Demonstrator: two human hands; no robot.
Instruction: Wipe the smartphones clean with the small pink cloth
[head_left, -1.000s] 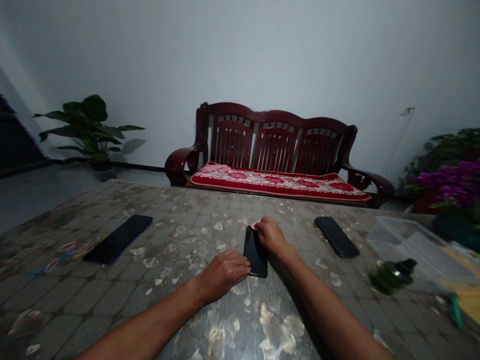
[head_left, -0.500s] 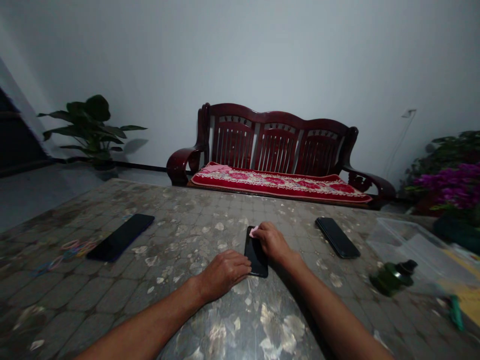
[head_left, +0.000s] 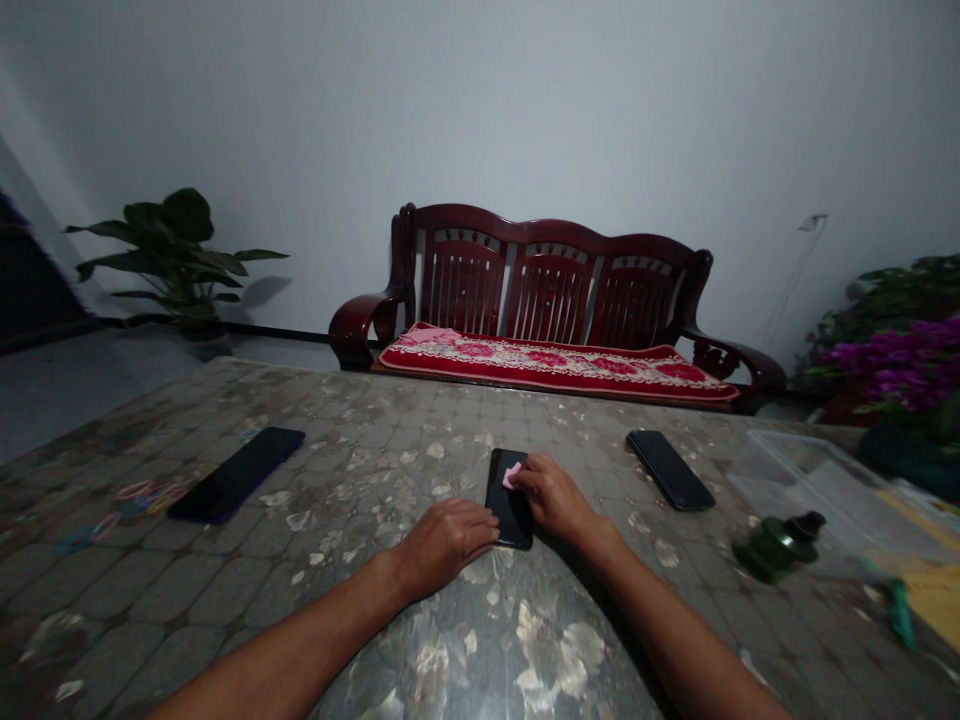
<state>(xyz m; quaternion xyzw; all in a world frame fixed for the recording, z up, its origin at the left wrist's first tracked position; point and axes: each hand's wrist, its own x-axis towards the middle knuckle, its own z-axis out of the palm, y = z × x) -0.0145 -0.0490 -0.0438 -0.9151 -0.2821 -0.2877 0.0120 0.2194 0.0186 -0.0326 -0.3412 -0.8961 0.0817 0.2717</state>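
Note:
A black smartphone (head_left: pixel 511 520) lies flat on the patterned table in front of me. My left hand (head_left: pixel 454 538) rests at its lower left edge, fingers together and fingertips pressing against the phone. Pinched in my right hand (head_left: pixel 551 492) is a small piece of pink cloth (head_left: pixel 511 475), which touches the upper part of the screen. The fingers of that hand partly cover the phone's right side.
Two more dark phones lie to the left (head_left: pixel 236 475) and right (head_left: pixel 670 468). Rubber bands (head_left: pixel 135 492) are beside the left one. A green bottle (head_left: pixel 772 550), a clear plastic box (head_left: pixel 795 455) and yellow material (head_left: pixel 934 595) stand rightward. Beyond the table is a wooden bench (head_left: pixel 555 235).
My right hand has slid the pink cloth slightly down the screen toward me. My left hand stays on the phone's edge. The whole view has shifted a little.

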